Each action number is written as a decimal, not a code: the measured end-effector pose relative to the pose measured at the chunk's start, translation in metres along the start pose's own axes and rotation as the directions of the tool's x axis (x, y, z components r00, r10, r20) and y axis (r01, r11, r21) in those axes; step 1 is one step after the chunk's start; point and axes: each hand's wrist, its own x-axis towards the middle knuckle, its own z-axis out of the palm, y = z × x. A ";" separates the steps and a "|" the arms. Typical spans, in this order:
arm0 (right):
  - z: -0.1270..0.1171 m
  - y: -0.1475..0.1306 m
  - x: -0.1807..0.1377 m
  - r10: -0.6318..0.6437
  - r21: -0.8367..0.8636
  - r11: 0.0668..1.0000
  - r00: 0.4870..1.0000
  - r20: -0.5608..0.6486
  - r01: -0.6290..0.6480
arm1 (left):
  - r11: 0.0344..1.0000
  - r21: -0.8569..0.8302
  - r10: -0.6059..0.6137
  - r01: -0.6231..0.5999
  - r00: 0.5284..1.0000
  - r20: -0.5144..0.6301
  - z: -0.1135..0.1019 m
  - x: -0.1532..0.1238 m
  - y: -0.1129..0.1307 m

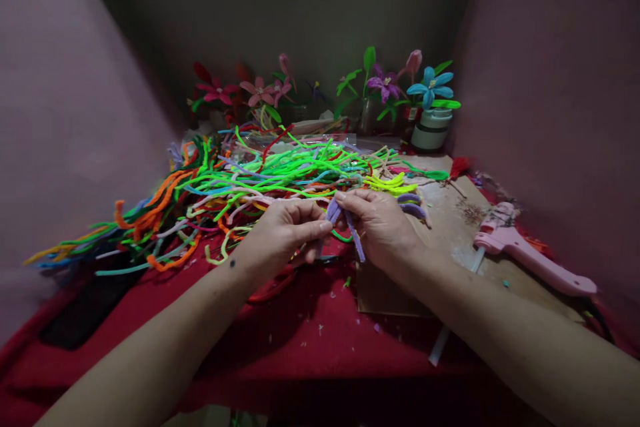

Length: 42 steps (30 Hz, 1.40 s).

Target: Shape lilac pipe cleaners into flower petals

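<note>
My left hand (285, 230) and my right hand (380, 223) meet at the middle of the view, both pinched on a bent lilac pipe cleaner (356, 243). Its loose end hangs down between them, above the red cloth (310, 327). Just behind my hands lies a wide heap of pipe cleaners (260, 180) in green, orange, yellow, pink and blue. Two more lilac pieces (413, 203) lie to the right of my right hand.
A pink glue gun (525, 250) rests on a brown cardboard sheet (450, 227) at the right. Finished pipe-cleaner flowers (385, 83) stand at the back, some in a white pot (431, 128). A dark flat object (85, 310) lies at the left. Pink walls close both sides.
</note>
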 end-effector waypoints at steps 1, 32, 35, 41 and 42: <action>-0.001 0.000 0.001 -0.002 -0.005 1.000 1.000 -0.001 0.002 | 0.999 -0.051 -0.007 0.008 1.000 0.029 -0.003 0.001 0.000; 0.003 -0.008 -0.015 -0.474 -0.612 0.653 0.871 0.129 0.446 | 0.993 0.044 0.115 -0.107 0.963 -0.245 -0.002 0.001 0.006; 0.002 -0.007 -0.018 -0.565 -0.690 0.486 0.795 0.220 0.536 | 0.993 0.054 0.116 -0.106 0.962 -0.248 -0.001 0.001 0.006; 0.005 -0.003 -0.017 -0.497 -0.658 0.576 0.847 0.190 0.485 | 0.987 0.030 0.162 -0.160 0.961 -0.224 0.000 0.002 0.001; 0.005 -0.003 -0.015 -0.442 -0.630 0.641 0.882 0.163 0.438 | 0.986 0.020 0.167 -0.166 0.964 -0.206 0.000 0.002 0.000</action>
